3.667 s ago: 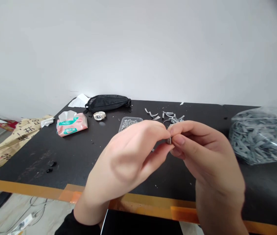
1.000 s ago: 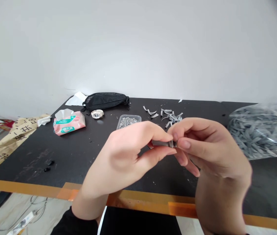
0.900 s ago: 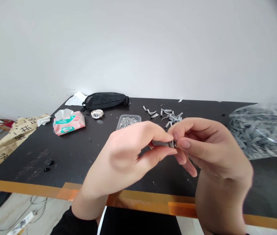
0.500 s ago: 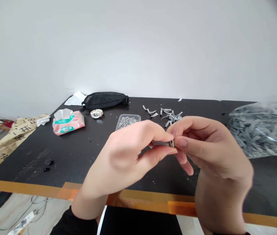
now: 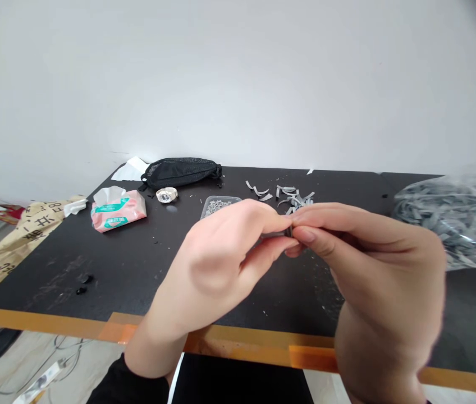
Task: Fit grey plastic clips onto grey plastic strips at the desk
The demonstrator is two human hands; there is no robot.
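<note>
My left hand (image 5: pixel 225 264) is closed in a pinch on a small grey strip (image 5: pixel 288 231), of which only a dark sliver shows between thumb and finger. Fingertip to fingertip with it, my right hand (image 5: pixel 375 261) pinches the strip's right end; its thumb lies against the left fingertips. Most of the strip is hidden by the fingers. Behind my left hand stands a clear plastic tub (image 5: pixel 203 211) of tiny grey pieces, its front part covered. Beyond the fingertips lies a loose heap of curved grey strips (image 5: pixel 294 197).
A clear bag (image 5: pixel 469 219) full of grey strips lies at the right. To the left are a tissue pack (image 5: pixel 119 212), a white watch (image 5: pixel 166 195) and a black mesh pouch (image 5: pixel 185 171). Orange tape (image 5: pixel 53 325) runs along the table's front edge.
My right hand has tilted and its lower fingers have drawn in behind the pinch. Both sets of fingertips have shifted slightly up and left, and less of the grey strip shows.
</note>
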